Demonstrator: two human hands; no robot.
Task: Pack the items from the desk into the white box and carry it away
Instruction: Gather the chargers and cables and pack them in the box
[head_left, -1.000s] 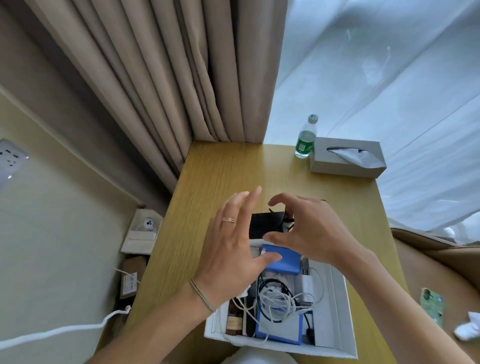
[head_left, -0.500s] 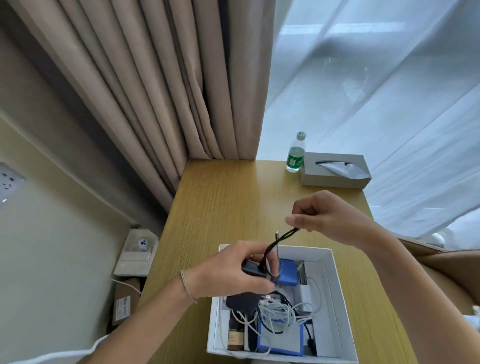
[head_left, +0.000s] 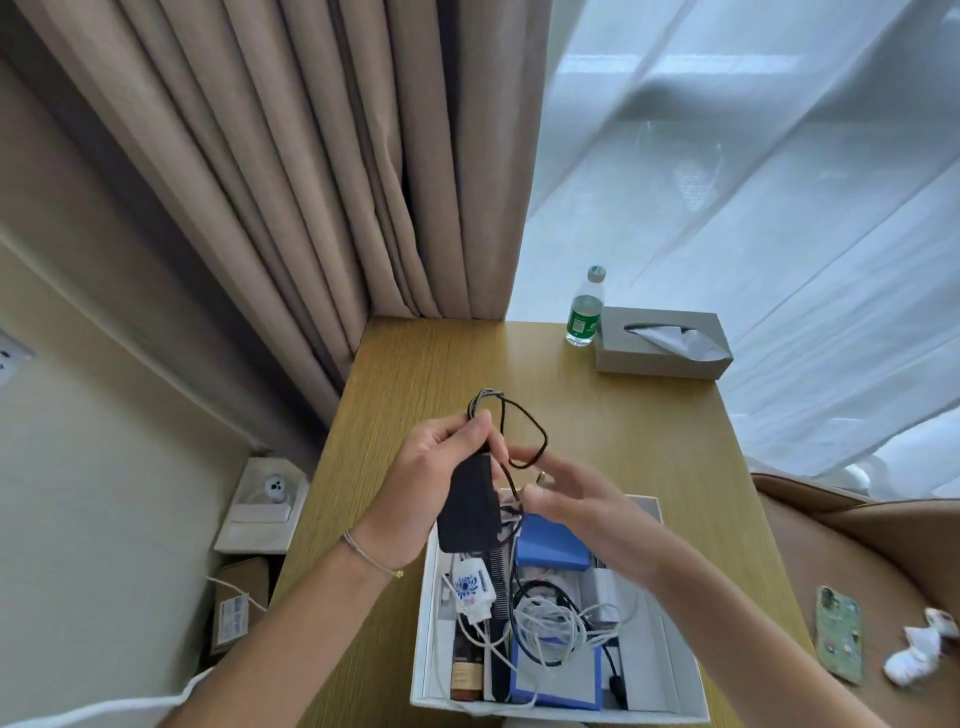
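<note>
Two hands meet above the far end of the white box (head_left: 680, 670), which sits on the near part of the wooden bench (head_left: 431, 374). The left hand (head_left: 434, 478) grips a flat black device (head_left: 467, 512) with its fingers curled round it and pinches a bunch of dark cable (head_left: 524, 415) at the top, so that a loop of the cable arcs over toward the right. The right hand (head_left: 563, 491) holds the other end of that cable between thumb and fingertips, the remaining fingers loosely extended. Inside the box lie a blue case (head_left: 553, 548) at the far end, a tangle of white cables (head_left: 550, 626) in the middle, a second blue item (head_left: 558, 686) at the near end, and a small white pouch with a blue print (head_left: 470, 587) on the left. At the bench's far right corner a green-labelled water bottle (head_left: 586, 307) stands just beside a grey tissue box (head_left: 662, 340). A phone in a patterned case (head_left: 839, 639) lies on the brown seat to the right.
</note>
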